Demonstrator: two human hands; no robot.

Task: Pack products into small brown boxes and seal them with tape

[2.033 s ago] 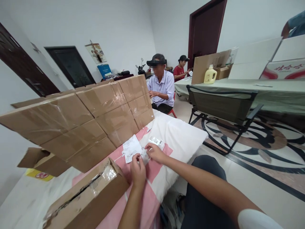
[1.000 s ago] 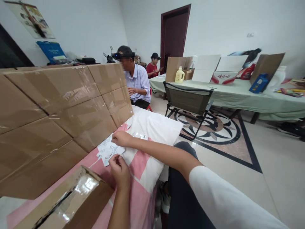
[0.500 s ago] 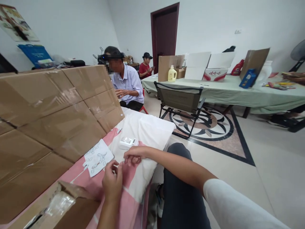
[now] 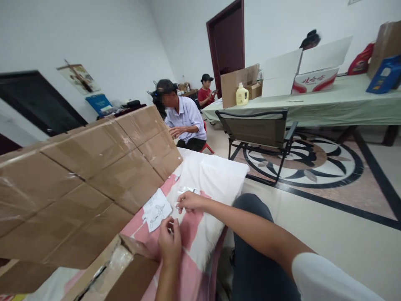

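Note:
My left hand point(image 4: 169, 239) hovers over the pink and white cloth point(image 4: 203, 175), fingers curled in a pinch on something too small to make out. My right hand point(image 4: 189, 201) rests on the cloth just beyond it, fingers bent and pinched near a small white plastic piece point(image 4: 185, 190). A white sheet printed with small outlines point(image 4: 156, 209) lies just left of both hands, touching neither.
A wall of taped cardboard boxes point(image 4: 94, 167) stands at the left. An open cardboard box point(image 4: 119, 271) sits near my left forearm. A seated person in a light shirt point(image 4: 184, 121) works beyond the boxes. A folding chair point(image 4: 260, 129) and a long green table point(image 4: 328, 104) stand at the right.
The camera swung right, then back left. My right hand reached out to the sheet, pulled back, and now rests by the white piece. My left hand stays pinched below the sheet.

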